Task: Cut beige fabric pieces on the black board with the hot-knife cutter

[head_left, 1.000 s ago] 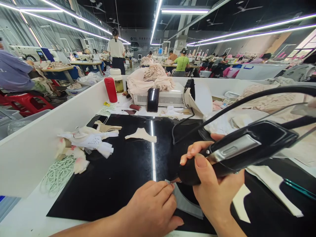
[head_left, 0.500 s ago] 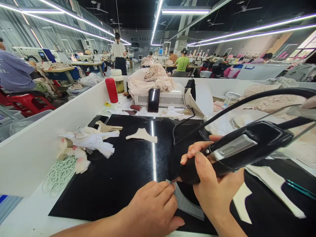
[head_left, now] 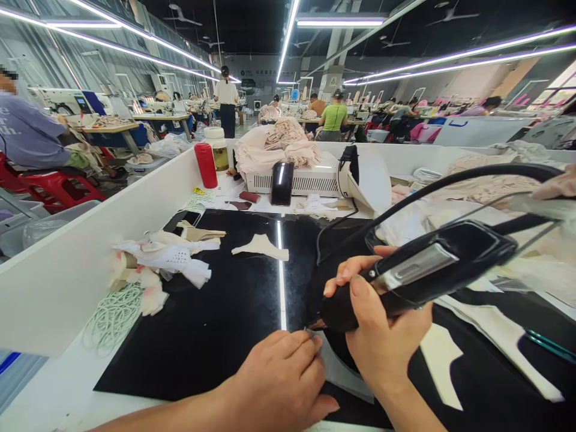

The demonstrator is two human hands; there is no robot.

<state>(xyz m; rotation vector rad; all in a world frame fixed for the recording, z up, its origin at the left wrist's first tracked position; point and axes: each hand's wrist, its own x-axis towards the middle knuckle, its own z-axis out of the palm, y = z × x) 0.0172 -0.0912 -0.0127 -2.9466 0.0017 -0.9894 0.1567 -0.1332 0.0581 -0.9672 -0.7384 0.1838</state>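
Observation:
My right hand [head_left: 382, 324] is wrapped round a black corded hand tool [head_left: 432, 270] with a silver lever plate. The tool's narrow tip points down and left, close to my left fingertips. My left hand [head_left: 288, 372], fingers curled and held together, presses the upper end of a thin grey curved piece [head_left: 344, 369] onto the black mat [head_left: 216, 342]. Part of that piece is hidden under my hands. Right of my right hand lies a cream cut piece [head_left: 443, 363]. Ahead, another cream cut piece [head_left: 261, 246] rests on the mat.
Fabric scraps [head_left: 175, 255] and pale green cord [head_left: 114, 315] lie at the left. A phone [head_left: 282, 183] leans against a white box [head_left: 310, 180] piled with pink fabric. Teal scissors or tweezers [head_left: 551, 346] lie at far right. The tool's black cable [head_left: 472, 173] arches rightward.
The tool and my right hand have shifted slightly left, and the tool's rear end has moved left too. My left hand keeps its place on the grey piece. The camera view has moved slightly.

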